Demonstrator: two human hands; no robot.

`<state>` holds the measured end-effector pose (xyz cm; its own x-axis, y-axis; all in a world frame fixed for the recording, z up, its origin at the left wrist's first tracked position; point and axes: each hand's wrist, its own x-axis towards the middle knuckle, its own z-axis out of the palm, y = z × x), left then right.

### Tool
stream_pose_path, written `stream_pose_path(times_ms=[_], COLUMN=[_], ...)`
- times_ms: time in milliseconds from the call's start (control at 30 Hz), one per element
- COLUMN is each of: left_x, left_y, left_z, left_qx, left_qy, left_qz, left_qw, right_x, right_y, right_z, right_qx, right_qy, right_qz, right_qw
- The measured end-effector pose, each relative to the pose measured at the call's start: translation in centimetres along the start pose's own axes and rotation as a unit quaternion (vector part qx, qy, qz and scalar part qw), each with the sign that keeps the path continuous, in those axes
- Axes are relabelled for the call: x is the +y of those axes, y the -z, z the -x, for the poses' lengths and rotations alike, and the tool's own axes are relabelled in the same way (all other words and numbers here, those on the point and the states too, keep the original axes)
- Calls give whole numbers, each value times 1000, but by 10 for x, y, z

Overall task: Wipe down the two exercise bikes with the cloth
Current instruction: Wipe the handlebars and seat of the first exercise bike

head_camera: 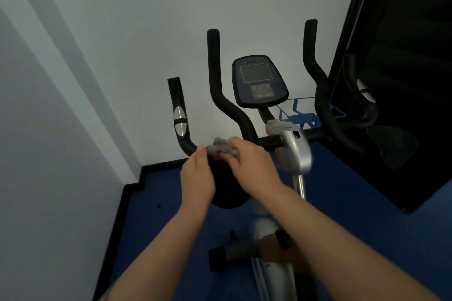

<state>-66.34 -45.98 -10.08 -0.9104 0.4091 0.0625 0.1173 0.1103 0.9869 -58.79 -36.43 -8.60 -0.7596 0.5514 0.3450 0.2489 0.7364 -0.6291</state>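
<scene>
An exercise bike [294,151] with black handlebars and a dark console [259,80] stands in front of me against the white wall. A crumpled grey cloth [221,148] sits against the left handlebar [181,127], low at its bend. My right hand [252,166] grips the cloth from the right. My left hand [198,178] pinches the cloth's left edge with its fingertips. Only this one bike is in view.
A tall black panel [391,80] rises on the right, close behind the right handlebar [320,95]. The floor [159,203] is blue with a black skirting along the white wall. The bike's front foot bar [232,254] lies below my arms.
</scene>
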Motion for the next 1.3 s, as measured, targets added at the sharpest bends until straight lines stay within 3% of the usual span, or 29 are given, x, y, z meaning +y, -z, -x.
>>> stream_pose_path(times_ms=[67,233,300,367,433,500,667,800,867,967,1033,1067,1133,1200,1300], left_x=[2,-1,-3,-4,-4,-4,-5,-6,-7,-6,-4,-2,6,17,31], left_y=[0,1,0,0,0,0,0,0,1,2,8,12,20,28,28], left_z=[1,0,-1,-2,-2,-1,-1,-3,-3,-4,-7,-12,-25,-44,-73], left_qx=[-6,-12,-9,-8,-7,2,5,22,28,16,-2,-8,-3,13,19], left_qy=[2,-12,-12,-4,3,0,-38,-86,-86,-89,-111,-126,-145,-155,-176], left_qz=[4,2,1,-4,-3,-3,-14,-53,-60,-86,-141,-165,-175,-167,-191], left_qw=[1000,1000,1000,1000,1000,1000,999,995,994,992,984,978,974,974,966], right_x=[0,-6,-4,-2,-8,-8,1,-7,-9,-2,7,13,24,26,20], right_y=[4,-19,-15,-2,12,11,-9,-8,-5,13,38,52,70,73,47], right_z=[-6,51,44,11,-15,-16,42,6,-6,-10,-12,-14,-19,-21,-20], right_qx=[-19,132,92,-27,-123,-111,54,-12,-39,2,77,112,184,206,108], right_qy=[-36,-27,-21,-67,-132,-135,-13,-69,-99,-183,-265,-276,-245,-210,-208], right_qz=[-37,-197,-149,-96,-129,-165,-180,-40,-63,-265,-423,-470,-515,-539,-512], right_qw=[998,971,984,993,975,971,982,997,992,947,863,831,801,790,827])
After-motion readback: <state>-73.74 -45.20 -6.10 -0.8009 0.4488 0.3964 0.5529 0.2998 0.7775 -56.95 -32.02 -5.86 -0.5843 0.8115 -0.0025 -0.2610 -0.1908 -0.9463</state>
